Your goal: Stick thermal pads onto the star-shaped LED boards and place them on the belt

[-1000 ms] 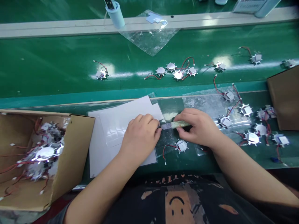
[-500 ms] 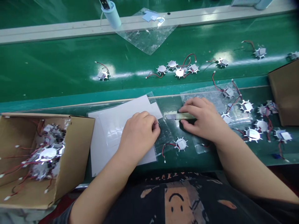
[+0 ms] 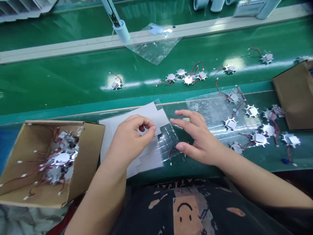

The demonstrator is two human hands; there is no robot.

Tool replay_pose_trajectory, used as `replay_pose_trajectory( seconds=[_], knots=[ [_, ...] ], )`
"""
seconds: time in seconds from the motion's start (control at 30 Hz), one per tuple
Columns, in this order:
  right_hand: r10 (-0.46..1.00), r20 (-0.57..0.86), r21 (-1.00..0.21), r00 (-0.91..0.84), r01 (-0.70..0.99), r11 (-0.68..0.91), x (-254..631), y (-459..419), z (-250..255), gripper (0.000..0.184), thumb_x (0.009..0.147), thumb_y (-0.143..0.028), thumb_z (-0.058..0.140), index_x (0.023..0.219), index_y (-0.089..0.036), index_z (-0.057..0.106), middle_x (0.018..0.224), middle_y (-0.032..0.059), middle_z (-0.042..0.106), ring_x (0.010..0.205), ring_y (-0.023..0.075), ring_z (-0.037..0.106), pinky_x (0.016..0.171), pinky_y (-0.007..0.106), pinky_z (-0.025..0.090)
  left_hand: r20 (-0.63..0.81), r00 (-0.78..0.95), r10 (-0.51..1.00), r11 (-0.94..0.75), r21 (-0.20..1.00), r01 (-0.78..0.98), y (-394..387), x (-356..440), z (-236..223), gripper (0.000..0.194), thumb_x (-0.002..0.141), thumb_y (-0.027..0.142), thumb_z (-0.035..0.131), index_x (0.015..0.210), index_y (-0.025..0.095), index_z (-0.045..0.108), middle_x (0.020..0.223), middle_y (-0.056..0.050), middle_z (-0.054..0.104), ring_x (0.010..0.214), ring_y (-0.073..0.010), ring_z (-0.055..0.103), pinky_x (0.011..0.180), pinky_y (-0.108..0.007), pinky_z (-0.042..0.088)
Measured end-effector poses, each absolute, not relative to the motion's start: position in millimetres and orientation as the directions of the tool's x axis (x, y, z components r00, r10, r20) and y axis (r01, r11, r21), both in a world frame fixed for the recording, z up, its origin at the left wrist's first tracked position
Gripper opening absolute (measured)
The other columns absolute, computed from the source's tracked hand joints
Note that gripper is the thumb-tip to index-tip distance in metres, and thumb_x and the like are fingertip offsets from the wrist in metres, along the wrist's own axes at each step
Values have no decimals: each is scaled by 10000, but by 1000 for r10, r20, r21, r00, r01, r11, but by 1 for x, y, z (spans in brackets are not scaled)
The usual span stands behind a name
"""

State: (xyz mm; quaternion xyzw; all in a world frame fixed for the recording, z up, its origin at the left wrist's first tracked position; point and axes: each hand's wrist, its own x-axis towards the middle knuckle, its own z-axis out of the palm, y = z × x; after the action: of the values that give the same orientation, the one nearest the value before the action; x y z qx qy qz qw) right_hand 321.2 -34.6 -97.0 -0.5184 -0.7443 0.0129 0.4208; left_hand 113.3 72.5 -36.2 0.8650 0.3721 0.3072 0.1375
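Note:
My left hand (image 3: 130,138) is raised over the white sheets (image 3: 149,112), thumb and forefinger pinched together on something too small to name. My right hand (image 3: 197,138) hovers open, fingers stretched toward the left, above a clear film (image 3: 168,137). Just below its thumb lies a red wire with a white plug (image 3: 170,155); the part it leads to is hidden under the palm. The two hands are close but do not touch.
At the left, an open cardboard box (image 3: 85,156) holds several star-shaped metal parts with red wires. More such parts (image 3: 251,111) lie to the right on clear plastic, and others (image 3: 188,78) on the green belt. A brown box (image 3: 293,94) stands far right; a pale cylinder (image 3: 122,31) at the back.
My right hand has let go of the flat blade tool, opened, and moved down over the wired part. My left hand has lifted off the sheet with its fingers pinched.

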Motion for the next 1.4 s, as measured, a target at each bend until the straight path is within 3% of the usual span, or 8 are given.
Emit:
replay_pose_trajectory(
  seconds=[0.1,0.17,0.3,0.47,0.73,0.97,1.17,1.4],
  knots=[
    [929,356,-871,-99,325,368,307,-65,-93,670,983,-611,393,1551,-265,311,1628,-1,84,1512,182,57,1228,428,138,494,577,650,-760,405,509,50,114,-32,50,824,207,627,807,222,672,848,56,628,796,-77,547,571,-192,377],
    [960,201,-979,-193,-11,203,296,-80,-96,675,972,-678,332,1553,-339,280,1631,-82,-2,1517,157,-42,1241,424,69,505,611,610,-793,379,478,38,116,-32,60,824,181,627,812,227,664,853,65,618,806,-65,548,606,-183,398],
    [965,133,-879,-226,-477,9,281,-89,-99,829,902,-793,288,1568,-303,221,1635,-63,20,1519,179,-23,1244,448,-10,512,654,557,-830,338,443,24,123,-35,73,831,149,613,815,213,643,864,68,607,834,-65,552,741,-211,421],
    [954,212,-692,-213,-721,-7,278,-85,-96,800,908,-758,292,1490,-214,369,1613,40,180,1506,254,116,1233,506,-1,482,715,507,-861,245,445,12,131,-40,59,880,188,585,863,200,641,899,33,597,855,-113,542,752,-285,421],
    [959,216,-526,-183,-850,-44,296,-78,-106,677,893,-671,421,1343,-176,521,1559,106,308,1415,253,359,1222,438,152,513,768,383,-852,-125,508,-20,136,-33,254,916,271,551,1148,202,629,1052,-31,620,986,-251,537,843,-426,420],
    [958,271,-617,99,-746,251,330,-103,-112,583,951,-591,376,1274,-184,639,1536,68,371,1413,246,368,1144,373,342,421,801,425,-888,21,459,2,138,-56,337,891,362,617,1194,219,584,1146,-10,608,1072,-214,532,952,-413,444],
    [984,145,-695,99,-698,173,330,-116,-134,527,921,-538,467,1262,-189,666,1517,93,398,1411,268,370,1168,426,297,351,848,397,-894,-59,443,13,155,-107,357,823,313,679,1147,198,583,1396,-43,475,1256,-290,419,1023,-482,406],
    [964,240,-778,116,-570,263,315,-118,-135,492,910,-514,539,1327,-267,622,1529,43,386,1456,235,289,1213,438,194,507,749,427,-904,272,331,9,151,-101,306,776,235,634,1053,200,509,834,21,589,762,-148,559,704,-319,461]
  ],
)
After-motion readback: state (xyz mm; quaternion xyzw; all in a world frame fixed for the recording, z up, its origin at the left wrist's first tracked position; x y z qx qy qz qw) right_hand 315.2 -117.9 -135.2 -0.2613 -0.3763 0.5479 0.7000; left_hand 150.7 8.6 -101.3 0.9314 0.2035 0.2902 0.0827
